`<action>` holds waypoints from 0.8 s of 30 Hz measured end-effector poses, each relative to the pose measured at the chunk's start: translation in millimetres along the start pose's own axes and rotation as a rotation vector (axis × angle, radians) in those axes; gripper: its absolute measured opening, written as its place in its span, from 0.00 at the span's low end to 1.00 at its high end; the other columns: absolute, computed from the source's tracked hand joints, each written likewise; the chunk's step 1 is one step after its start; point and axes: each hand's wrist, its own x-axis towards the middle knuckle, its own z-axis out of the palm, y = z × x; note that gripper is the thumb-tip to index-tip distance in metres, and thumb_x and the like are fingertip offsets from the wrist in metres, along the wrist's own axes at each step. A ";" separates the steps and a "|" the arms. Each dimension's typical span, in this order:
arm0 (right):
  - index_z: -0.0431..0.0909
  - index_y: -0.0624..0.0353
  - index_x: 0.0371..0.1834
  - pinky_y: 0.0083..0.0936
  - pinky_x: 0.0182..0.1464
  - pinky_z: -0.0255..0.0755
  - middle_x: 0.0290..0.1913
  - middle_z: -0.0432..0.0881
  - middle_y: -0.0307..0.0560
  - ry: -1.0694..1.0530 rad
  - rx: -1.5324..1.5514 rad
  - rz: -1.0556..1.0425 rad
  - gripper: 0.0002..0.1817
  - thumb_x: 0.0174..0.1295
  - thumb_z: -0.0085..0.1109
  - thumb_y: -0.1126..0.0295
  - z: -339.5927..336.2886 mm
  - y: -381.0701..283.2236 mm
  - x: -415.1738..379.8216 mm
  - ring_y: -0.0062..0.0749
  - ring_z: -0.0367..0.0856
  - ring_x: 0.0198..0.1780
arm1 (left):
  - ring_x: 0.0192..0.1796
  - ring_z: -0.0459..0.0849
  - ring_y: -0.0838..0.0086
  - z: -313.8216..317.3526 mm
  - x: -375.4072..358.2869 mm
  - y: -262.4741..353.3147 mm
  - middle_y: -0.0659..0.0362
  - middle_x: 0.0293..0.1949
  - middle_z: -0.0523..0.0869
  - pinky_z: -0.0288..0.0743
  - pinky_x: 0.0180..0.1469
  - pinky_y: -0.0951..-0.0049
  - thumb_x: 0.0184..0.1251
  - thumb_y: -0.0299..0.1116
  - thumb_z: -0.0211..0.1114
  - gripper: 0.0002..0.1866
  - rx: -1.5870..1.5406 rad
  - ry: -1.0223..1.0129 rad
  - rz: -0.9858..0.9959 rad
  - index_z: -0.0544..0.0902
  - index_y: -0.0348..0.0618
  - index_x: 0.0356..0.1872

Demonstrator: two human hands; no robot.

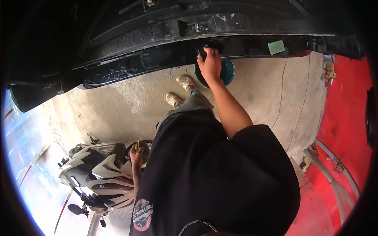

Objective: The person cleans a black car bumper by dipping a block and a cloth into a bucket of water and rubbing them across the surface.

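My right hand (211, 65) is closed at the edge of a glossy black bumper (165, 55), thumb and fingers drawn together. A thin dark sliver shows by the thumb, but I cannot tell what the fingers hold. A pale green sponge-like block (276, 47) lies on the bumper to the right of this hand. Partly hidden under the hand and wrist is a teal bucket (228, 72) on the floor. Down at my left side, my left hand (136, 156) grips a yellow-green cloth (141, 147).
A grey and black scooter (102, 169) stands behind me on the left. Cords (284, 90) run over the concrete floor (260, 94) at right. Beyond them are a red surface (346, 106) and a metal tube frame (330, 177). My clogs (184, 81) are near the bucket.
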 end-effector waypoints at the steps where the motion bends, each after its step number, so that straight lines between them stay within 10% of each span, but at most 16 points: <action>1: 0.77 0.54 0.54 0.45 0.54 0.76 0.51 0.80 0.51 -0.004 0.002 0.014 0.23 0.55 0.72 0.68 -1.3 -3.3 10.7 0.55 0.78 0.53 | 0.44 0.86 0.70 0.3 3.5 -7.3 0.56 0.43 0.89 0.80 0.51 0.69 0.58 0.32 0.72 0.24 -0.008 -0.009 0.007 0.83 0.37 0.56; 24: 0.77 0.57 0.55 0.45 0.57 0.72 0.52 0.81 0.52 0.015 -0.032 -0.049 0.23 0.56 0.72 0.69 -10.0 23.3 11.0 0.54 0.78 0.54 | 0.41 0.86 0.71 0.3 2.1 16.9 0.55 0.41 0.89 0.79 0.48 0.70 0.58 0.34 0.72 0.23 -0.042 0.020 0.014 0.84 0.34 0.54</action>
